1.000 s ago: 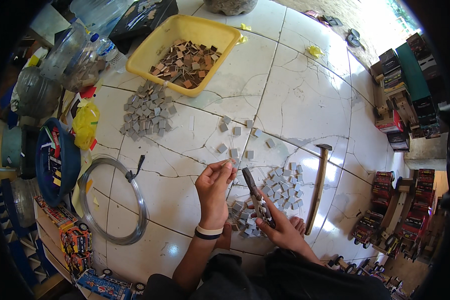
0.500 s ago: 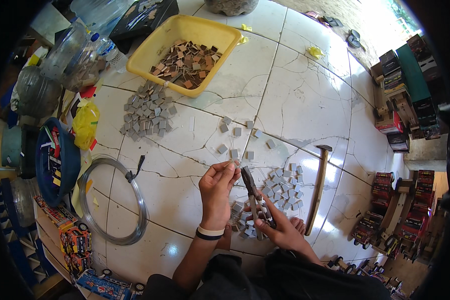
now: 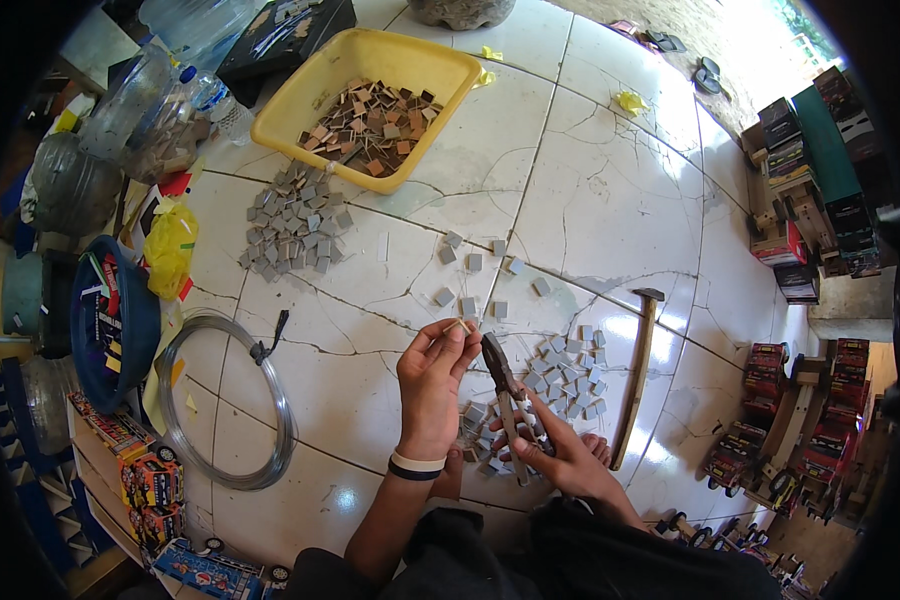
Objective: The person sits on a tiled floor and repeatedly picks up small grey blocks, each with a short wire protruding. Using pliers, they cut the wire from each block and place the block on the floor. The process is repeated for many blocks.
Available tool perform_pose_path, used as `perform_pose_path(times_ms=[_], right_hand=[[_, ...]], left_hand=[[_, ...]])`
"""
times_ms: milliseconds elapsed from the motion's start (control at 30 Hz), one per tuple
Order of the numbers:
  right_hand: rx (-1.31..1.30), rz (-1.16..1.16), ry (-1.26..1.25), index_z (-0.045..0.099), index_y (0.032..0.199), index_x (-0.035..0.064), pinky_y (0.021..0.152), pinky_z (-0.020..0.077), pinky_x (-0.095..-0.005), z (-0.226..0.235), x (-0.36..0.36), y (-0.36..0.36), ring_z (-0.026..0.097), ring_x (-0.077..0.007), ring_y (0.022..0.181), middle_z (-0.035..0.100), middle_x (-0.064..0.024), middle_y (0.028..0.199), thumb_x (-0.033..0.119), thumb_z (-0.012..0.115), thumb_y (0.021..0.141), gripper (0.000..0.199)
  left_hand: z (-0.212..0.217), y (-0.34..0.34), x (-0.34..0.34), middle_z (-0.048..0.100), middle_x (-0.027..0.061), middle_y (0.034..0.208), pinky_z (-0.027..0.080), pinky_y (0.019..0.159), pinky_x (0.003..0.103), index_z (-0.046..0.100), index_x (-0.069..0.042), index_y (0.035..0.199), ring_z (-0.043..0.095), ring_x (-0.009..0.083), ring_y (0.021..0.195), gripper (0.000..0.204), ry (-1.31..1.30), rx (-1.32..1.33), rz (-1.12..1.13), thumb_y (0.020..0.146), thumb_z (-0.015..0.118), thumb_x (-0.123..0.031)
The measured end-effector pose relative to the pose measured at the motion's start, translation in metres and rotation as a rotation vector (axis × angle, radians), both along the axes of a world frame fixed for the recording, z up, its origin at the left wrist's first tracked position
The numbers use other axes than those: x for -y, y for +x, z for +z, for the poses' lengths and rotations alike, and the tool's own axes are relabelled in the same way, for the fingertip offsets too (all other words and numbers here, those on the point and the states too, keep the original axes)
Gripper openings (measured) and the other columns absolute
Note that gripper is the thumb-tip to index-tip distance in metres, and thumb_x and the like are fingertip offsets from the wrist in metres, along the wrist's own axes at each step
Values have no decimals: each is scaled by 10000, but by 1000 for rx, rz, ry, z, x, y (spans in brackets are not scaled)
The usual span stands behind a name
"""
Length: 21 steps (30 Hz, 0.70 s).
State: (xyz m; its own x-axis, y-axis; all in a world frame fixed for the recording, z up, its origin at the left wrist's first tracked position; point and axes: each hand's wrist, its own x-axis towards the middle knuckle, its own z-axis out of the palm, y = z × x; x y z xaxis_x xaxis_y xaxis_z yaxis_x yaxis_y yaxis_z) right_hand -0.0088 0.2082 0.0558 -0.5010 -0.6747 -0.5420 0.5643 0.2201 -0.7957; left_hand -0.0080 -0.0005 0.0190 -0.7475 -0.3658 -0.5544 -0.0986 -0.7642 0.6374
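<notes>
My left hand (image 3: 430,375) is raised over the floor, its thumb and fingers pinching a small square piece (image 3: 457,326), seen nearly edge-on. Just to its right, my right hand (image 3: 570,458) grips a pair of dark metal pliers (image 3: 500,367) by the handles. The plier jaws point up and away from me, close beside the left fingertips and apart from the pinched piece. Beneath and beyond the pliers lies a loose cluster of small grey square pieces (image 3: 567,372), partly covered by my hands. Several more grey squares (image 3: 474,262) are scattered farther out.
A yellow basin (image 3: 270,128) holds brown squares, and a pile of grey squares (image 3: 295,225) lies before it. A coil of clear wire (image 3: 288,430) rests at left, near a blue tub (image 3: 150,345). A hammer (image 3: 638,380) lies at right, near toy trucks (image 3: 745,430).
The pinched piece has tilted slightly in my left fingers, showing more of its edge. The pliers have shifted very slightly. Things on the floor lie as before.
</notes>
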Motion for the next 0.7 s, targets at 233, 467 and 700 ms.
perform_pose_path(times_ms=[233,467,700], right_hand=[[-20,21,62,167,1730,98,988,525,-351,0,-2,0,624,-185,1114,610,-105,1305,99,569,1113,736],[52,-21,26,222,1722,105,906,528,-298,4,-4,-2,596,-138,1073,642,-79,1293,136,635,1092,754],[63,-25,-9,202,1728,106,905,532,-304,3,-4,-1,600,-139,1057,644,-80,1305,106,625,1092,764]], left_hand=[[-4,0,0,728,102,1160,585,1000,308,667,14,1227,702,163,1045,231,49,-15,20,1044,713,-120],[-14,-3,20,728,66,1115,563,955,280,681,29,1291,685,119,1006,291,-145,-70,-205,1037,719,-106],[-12,-9,40,742,55,1014,559,886,261,729,40,1195,678,102,916,221,-299,-175,-363,1020,731,-95]])
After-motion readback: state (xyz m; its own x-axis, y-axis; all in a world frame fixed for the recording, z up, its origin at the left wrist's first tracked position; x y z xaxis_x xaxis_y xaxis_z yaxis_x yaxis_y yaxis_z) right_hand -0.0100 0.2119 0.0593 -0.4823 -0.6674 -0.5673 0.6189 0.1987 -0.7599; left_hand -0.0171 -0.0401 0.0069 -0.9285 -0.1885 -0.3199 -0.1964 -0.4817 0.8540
